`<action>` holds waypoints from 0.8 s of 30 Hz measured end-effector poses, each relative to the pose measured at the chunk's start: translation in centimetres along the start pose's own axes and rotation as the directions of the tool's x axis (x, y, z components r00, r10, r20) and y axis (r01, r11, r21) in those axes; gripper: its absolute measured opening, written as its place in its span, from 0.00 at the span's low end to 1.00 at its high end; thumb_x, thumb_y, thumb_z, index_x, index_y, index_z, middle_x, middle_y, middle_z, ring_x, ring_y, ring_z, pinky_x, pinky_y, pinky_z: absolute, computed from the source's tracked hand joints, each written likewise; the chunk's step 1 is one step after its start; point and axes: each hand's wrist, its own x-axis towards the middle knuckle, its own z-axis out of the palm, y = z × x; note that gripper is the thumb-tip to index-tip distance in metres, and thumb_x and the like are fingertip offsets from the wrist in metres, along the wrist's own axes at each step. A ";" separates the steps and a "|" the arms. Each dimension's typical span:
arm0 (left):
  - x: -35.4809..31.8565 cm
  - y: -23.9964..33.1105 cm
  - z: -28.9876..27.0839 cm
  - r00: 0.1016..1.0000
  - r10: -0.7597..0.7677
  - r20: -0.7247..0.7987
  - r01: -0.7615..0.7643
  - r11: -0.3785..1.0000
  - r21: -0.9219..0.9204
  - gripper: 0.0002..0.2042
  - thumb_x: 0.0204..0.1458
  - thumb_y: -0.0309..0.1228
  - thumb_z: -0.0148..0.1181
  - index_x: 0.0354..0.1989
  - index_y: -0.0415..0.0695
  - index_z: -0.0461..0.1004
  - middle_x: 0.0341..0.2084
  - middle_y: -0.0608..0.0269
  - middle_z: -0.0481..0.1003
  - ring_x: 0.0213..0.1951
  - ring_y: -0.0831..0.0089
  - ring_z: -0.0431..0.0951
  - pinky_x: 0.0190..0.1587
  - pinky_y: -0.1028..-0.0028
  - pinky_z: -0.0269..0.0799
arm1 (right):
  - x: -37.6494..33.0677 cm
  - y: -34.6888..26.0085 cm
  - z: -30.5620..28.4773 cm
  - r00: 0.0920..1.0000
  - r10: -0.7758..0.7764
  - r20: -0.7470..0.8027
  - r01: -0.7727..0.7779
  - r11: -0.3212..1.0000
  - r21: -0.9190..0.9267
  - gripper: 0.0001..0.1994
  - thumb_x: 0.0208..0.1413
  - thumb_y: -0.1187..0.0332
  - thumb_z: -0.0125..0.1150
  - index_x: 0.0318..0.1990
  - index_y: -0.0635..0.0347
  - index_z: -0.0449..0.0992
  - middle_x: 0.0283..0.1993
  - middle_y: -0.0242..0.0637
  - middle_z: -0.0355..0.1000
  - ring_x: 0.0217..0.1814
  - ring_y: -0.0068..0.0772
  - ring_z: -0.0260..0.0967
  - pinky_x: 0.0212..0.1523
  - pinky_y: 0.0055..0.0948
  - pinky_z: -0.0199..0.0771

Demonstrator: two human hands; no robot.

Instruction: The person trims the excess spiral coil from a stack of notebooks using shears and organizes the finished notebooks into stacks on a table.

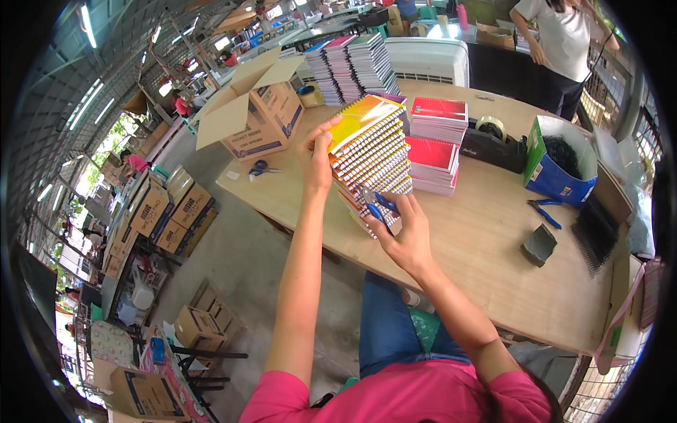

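Note:
My left hand is closed on the upper left side of a tilted stack of spiral notebooks with yellow-orange covers. The wire-bound edges of the stack face me, one below another. Blue-handled pliers are gripped in my right hand, their jaws against the lower part of the bound edges. Whether the jaws bite on a wire is too small to tell. Just right of the stack stand two piles of red notebooks, one in front of the other.
An open cardboard box and dark scissors lie left on the table. Behind are tall notebook stacks. On the right are a tape dispenser, a blue-green box of black wire, other blue pliers and black wire combs. A person stands beyond.

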 end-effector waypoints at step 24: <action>0.0 0.2 0.2 1.000 -0.018 0.015 0.017 0.999 0.038 0.20 0.59 0.31 0.43 0.51 0.32 0.76 0.45 0.53 0.78 0.42 0.74 0.79 0.47 0.76 0.74 | -0.9 1.3 1.2 0.998 -0.068 0.000 0.067 0.992 -0.106 0.20 0.50 0.64 0.68 0.47 0.66 0.72 0.38 0.47 0.70 0.42 0.49 0.70 0.40 0.43 0.71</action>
